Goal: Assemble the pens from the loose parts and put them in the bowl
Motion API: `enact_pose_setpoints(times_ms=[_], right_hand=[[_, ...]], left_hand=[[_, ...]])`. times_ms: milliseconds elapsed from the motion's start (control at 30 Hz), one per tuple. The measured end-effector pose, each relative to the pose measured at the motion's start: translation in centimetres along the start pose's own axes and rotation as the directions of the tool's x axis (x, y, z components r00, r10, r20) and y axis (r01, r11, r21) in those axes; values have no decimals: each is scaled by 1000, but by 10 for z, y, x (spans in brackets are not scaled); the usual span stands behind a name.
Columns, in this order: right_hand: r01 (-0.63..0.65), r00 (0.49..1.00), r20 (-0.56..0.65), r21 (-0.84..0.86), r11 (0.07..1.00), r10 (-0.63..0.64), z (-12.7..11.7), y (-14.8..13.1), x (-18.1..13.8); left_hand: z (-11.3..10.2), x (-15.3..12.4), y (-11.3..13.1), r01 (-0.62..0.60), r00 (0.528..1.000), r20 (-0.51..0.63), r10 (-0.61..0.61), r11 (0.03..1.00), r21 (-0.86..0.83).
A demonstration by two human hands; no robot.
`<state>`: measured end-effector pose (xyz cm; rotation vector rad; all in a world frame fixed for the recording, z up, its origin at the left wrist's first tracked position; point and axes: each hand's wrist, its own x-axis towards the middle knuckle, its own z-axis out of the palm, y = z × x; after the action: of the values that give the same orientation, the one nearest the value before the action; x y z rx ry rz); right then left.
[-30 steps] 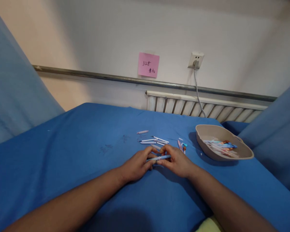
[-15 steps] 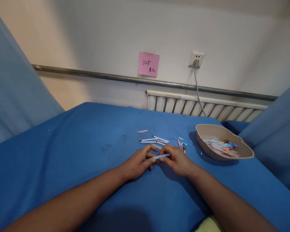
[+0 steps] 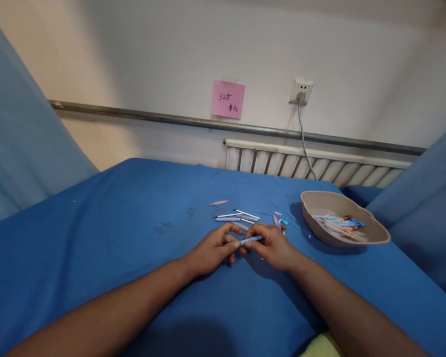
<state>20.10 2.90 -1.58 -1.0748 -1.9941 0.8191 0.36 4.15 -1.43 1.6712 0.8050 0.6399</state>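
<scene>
Between my two hands is a light blue pen barrel, lying nearly level just above the blue cloth. My left hand pinches its left end with thumb and fingers. The fingers of my right hand are closed round its right part. Just beyond my fingertips lie several white pen refills and pale pen barrels. Farther back rests a single pinkish pen part. Small pen pieces in pink, teal and brown sit beyond my right hand, partly hidden by it.
A beige basket holding several pens and pen parts stands on the right of the blue-covered table. Behind are a wall rail, a radiator and a plugged cable. Blue curtains hang at both sides.
My left thumb and fingers have shifted slightly along the pen barrel, covering its left end more. A small white bit now shows beneath my right hand. Otherwise things lie as before.
</scene>
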Motion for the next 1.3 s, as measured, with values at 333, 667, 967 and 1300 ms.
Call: enact_pose_setpoints(times_ms=[333,667,967,1300], right_hand=[[-190,980,71,105,976,184,2,4,1],[-190,980,-36,143,971,197,-2,3,3],[-162,987,14,80,984,161,-7,3,2],[-192,981,16,177,965,192,-6,2,1]], left_hand=[[3,-15,15,-155,978,-20,208,783,603],[-9,4,7,83,984,-169,-52,980,182],[-1,1,12,65,981,-189,-46,993,98],[-2,-5,19,-101,943,-266,201,932,348]])
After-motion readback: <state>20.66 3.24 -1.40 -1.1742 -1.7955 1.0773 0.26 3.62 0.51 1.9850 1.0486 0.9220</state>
